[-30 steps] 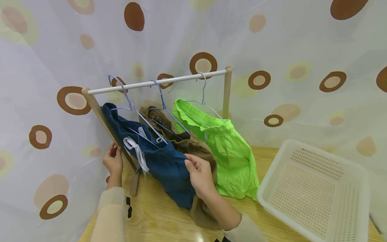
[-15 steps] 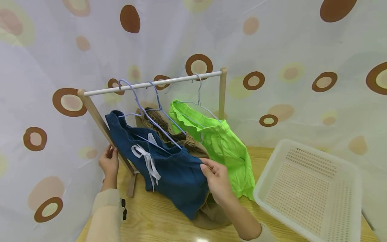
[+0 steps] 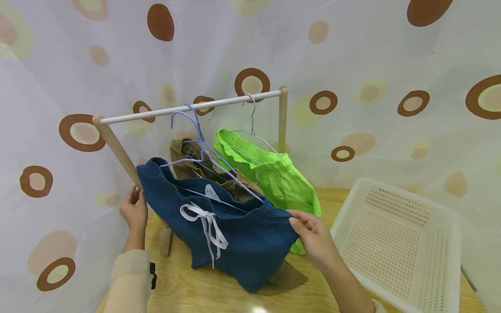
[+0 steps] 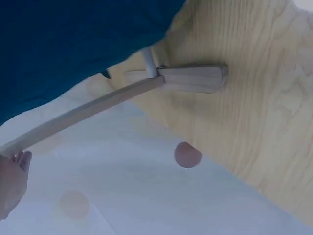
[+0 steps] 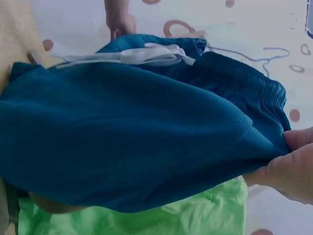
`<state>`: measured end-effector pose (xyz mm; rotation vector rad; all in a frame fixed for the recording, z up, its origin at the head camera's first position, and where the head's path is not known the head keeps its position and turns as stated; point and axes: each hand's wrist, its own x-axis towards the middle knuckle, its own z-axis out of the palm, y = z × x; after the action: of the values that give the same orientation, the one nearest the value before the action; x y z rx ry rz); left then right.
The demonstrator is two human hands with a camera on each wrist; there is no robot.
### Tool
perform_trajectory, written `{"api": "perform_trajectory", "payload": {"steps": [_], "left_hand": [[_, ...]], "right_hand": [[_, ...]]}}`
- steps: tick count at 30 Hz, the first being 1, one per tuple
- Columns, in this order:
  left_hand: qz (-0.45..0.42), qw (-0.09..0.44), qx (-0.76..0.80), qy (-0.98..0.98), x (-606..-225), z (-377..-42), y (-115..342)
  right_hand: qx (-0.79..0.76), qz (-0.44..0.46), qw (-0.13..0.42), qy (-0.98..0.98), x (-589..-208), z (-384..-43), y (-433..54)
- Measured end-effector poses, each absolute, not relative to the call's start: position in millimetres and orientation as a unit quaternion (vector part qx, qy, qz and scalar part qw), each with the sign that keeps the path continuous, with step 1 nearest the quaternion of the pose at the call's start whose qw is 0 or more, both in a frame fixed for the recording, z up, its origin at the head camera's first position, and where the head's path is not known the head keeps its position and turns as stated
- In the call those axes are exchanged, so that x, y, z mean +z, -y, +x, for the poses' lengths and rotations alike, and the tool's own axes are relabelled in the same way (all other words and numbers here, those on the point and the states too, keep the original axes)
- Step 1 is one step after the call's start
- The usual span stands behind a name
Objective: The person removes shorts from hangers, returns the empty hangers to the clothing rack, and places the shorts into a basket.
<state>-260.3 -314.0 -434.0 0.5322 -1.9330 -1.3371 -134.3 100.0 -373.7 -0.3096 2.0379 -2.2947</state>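
Note:
My right hand (image 3: 318, 234) pinches the waist corner of blue shorts (image 3: 250, 248) with a white drawstring bow (image 3: 205, 219). A lavender hanger (image 3: 202, 152) spreads their waistband; its hook shows in front of the white bar (image 3: 156, 113), off it. With my left hand (image 3: 134, 209) I hold the left wooden post (image 3: 117, 148) of the small clothes rack, also seen as a slanting post (image 4: 83, 110) in the left wrist view. Behind the blue shorts hang brown pants (image 3: 184, 167), partly hidden, and bright green shorts (image 3: 270, 174). In the right wrist view, thumb and fingers (image 5: 288, 171) grip the blue cloth.
A white perforated plastic basket (image 3: 352, 204) stands on the wooden table (image 3: 184, 291) to the right. The rack's wooden foot (image 4: 195, 78) rests near the table's left edge. A dotted curtain (image 3: 364, 56) closes off the back and left side.
My right hand has drawn the blue shorts and their hanger rightward and toward me, and the hook has come away from the bar. My left hand stays at the post.

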Motion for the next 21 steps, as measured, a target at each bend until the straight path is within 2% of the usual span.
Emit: {"api": "perform_trajectory", "payload": {"steps": [6, 10, 15, 21], "left_hand": [[0.188, 0.420, -0.581, 0.671, -424, -254, 300], [0.110, 0.439, -0.663, 0.596, -416, -247, 285], [-0.048, 0.385, -0.742, 0.546, -403, -229, 266], [-0.195, 0.323, -0.699, 0.607, -394, -211, 252]], "right_hand": [[-0.761, -0.164, 0.021, -0.628, -386, -132, -129], [-0.774, -0.211, 0.024, -0.597, -393, -131, -146], [-0.781, -0.264, 0.027, -0.566, -399, -130, -161], [-0.782, -0.300, 0.036, -0.545, -407, -129, -179]]}}
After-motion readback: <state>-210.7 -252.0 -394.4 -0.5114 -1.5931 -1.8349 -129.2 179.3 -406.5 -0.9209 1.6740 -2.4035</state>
